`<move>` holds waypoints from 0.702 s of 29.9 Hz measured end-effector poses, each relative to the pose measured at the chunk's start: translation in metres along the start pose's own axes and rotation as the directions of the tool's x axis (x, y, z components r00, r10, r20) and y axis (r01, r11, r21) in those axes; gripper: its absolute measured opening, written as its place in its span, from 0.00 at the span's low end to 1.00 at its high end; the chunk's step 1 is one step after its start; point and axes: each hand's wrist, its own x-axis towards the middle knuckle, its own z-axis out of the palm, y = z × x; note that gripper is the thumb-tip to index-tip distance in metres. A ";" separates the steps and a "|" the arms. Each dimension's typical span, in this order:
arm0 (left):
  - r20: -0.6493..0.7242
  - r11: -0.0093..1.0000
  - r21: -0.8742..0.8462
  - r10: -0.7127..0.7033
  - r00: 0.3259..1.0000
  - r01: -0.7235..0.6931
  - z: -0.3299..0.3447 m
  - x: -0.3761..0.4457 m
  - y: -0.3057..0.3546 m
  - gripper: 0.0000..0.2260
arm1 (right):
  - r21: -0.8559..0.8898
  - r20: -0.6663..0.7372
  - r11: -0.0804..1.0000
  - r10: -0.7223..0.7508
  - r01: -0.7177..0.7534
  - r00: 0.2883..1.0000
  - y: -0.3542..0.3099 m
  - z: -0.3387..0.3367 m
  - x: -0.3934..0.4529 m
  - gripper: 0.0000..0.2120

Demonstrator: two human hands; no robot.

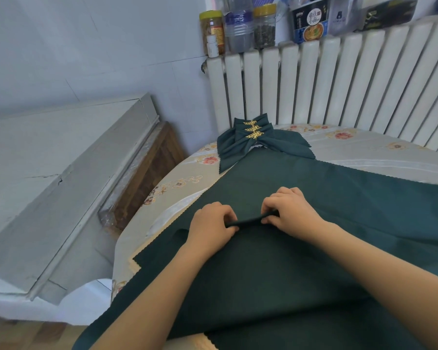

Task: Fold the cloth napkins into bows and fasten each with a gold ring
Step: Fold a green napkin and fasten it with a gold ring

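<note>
Head view looks down on a dark green cloth napkin (314, 248) spread flat over a desk (379, 145) covered in a pale floral cloth. Near its middle, the left hand (210, 229) and the right hand (287, 209) sit close together, fingers curled, each pinching one raised ridge of the fabric (249, 221) between them. At the far edge of the napkin lies a stack of finished dark green bows (250, 142), each cinched with a gold leaf-patterned ring (254, 134). A white ribbed radiator (339, 84) stands behind the desk.
</note>
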 end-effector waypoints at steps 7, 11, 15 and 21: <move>0.202 0.919 -0.344 -0.129 0.971 0.194 -0.002 -0.024 -0.005 0.03 | 0.160 0.213 0.980 0.082 -0.117 0.974 0.005 -0.004 -0.018 0.09; 0.157 0.914 -0.356 -0.145 0.977 0.193 0.002 -0.029 -0.003 0.11 | 0.198 0.201 0.959 0.164 -0.204 0.966 0.003 -0.002 -0.021 0.12; 0.062 0.963 -0.201 -0.170 0.984 0.179 0.010 -0.028 0.001 0.04 | 0.071 0.115 0.972 0.216 -0.225 0.970 -0.007 0.006 -0.020 0.09; 0.043 0.978 -0.082 -0.186 0.982 0.189 0.003 -0.025 0.011 0.16 | -0.051 0.070 0.974 0.223 -0.219 0.972 -0.012 0.005 -0.020 0.16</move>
